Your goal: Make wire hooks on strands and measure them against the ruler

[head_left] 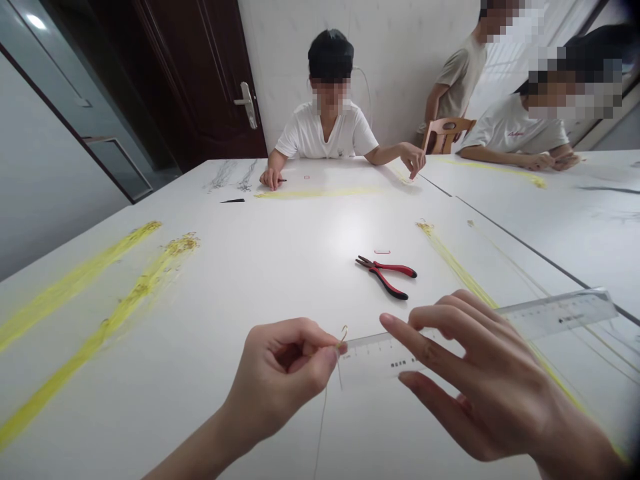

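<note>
My left hand (285, 363) pinches a small golden fish hook (345, 331) between thumb and forefinger, its bend sticking up past the fingertips. From the pinch, a thin pale line (323, 427) runs down toward the table's near edge. The hook is at the zero end of a clear plastic ruler (555, 315), which slants up to the right. Over the middle of that ruler is my right hand (480, 373), forefinger and thumb stretched apart with nothing between their tips. It covers part of the ruler; whether its other fingers touch it, I cannot tell.
Red-and-black pliers (387, 273) lie beyond my hands on the white table (280, 267). Bundles of yellow line with hooks (145, 287) are at left, another yellow bundle (455, 263) at right. A person (327, 127) sits opposite; two other people are at the right.
</note>
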A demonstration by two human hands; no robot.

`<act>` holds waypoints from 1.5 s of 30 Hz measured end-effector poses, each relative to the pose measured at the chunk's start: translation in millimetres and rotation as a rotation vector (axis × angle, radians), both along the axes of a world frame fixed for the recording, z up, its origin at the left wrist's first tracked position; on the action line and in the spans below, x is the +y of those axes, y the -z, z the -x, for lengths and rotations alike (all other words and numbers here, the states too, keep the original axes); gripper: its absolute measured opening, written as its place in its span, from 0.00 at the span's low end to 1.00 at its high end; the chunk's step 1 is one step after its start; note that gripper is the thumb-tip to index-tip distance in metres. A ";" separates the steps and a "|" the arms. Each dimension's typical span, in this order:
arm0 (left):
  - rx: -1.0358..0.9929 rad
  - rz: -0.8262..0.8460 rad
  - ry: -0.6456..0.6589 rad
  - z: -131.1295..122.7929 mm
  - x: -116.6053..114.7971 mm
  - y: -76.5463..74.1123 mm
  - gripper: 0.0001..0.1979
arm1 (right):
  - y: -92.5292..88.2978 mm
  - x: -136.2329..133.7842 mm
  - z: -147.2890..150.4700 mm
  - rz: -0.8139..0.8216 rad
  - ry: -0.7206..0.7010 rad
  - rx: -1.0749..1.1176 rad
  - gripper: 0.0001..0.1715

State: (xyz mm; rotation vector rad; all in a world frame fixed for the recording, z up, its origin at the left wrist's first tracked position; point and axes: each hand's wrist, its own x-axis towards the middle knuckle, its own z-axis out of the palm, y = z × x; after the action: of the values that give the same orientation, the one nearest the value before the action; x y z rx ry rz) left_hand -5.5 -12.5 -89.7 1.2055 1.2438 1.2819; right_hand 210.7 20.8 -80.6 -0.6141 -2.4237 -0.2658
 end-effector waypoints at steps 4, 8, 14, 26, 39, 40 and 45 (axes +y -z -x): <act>0.004 -0.004 0.009 1.1 0.5 0.7 0.07 | 0.5 -0.6 -0.4 0.001 0.000 0.007 0.25; 0.019 -0.011 0.012 1.5 0.2 1.5 0.06 | 0.9 -1.8 -1.8 -0.002 0.007 0.008 0.25; 0.012 -0.015 0.022 1.9 0.0 2.4 0.07 | 0.6 -1.5 -1.1 -0.010 0.005 0.002 0.25; 0.020 -0.002 0.016 1.8 0.6 1.1 0.06 | 0.9 -2.0 -0.6 -0.007 0.008 0.006 0.24; 0.000 0.017 0.011 0.3 0.3 -0.8 0.06 | 0.3 -2.8 -0.9 -0.007 -0.007 0.006 0.25; 0.003 0.016 0.010 0.2 0.3 -1.0 0.06 | 0.2 -2.6 -0.8 -0.007 -0.007 0.005 0.25; 0.012 0.012 0.009 0.1 0.3 -1.5 0.07 | 0.1 -0.9 0.5 -0.017 -0.007 0.012 0.25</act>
State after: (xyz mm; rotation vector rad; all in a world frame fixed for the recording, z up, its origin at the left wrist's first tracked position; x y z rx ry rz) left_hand -5.6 -12.2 -88.1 1.2102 1.2513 1.2601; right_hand 210.2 19.9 -80.7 -0.5977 -2.4094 -0.2785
